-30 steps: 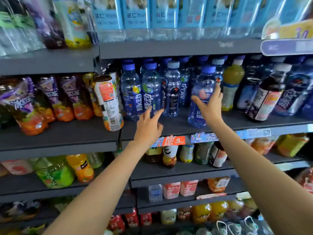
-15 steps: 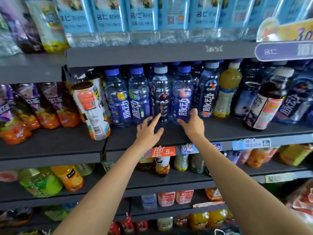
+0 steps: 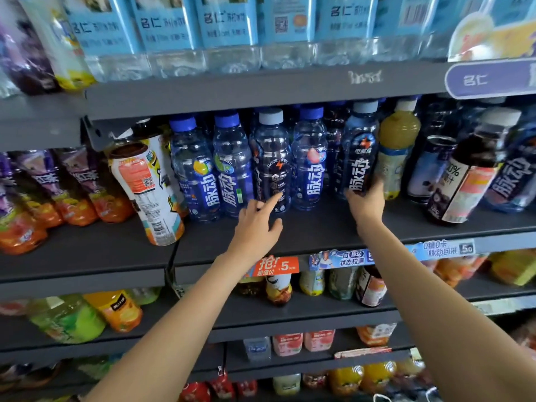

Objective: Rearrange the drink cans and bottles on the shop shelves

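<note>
A row of clear blue drink bottles stands on the middle dark shelf. My right hand grips the lower part of the blue bottle with a pale cap, its fingers wrapped round the base. My left hand hovers over the shelf with straight fingers. Its index finger points at the foot of the dark-labelled bottle; I cannot tell if it touches. Between the hands stands a blue-capped bottle with a peach label. Two more blue-capped bottles stand to the left.
A white and orange bottle leans at the shelf joint on the left. Right of my right hand stand a yellow juice bottle, a can and a tilted dark juice bottle. Water bottles fill the upper shelf. Price tags hang on the edge.
My right hand has left the peach-label bottle and moved right to grip the pale-capped blue bottle. My left hand has stayed near the dark-labelled bottle.
</note>
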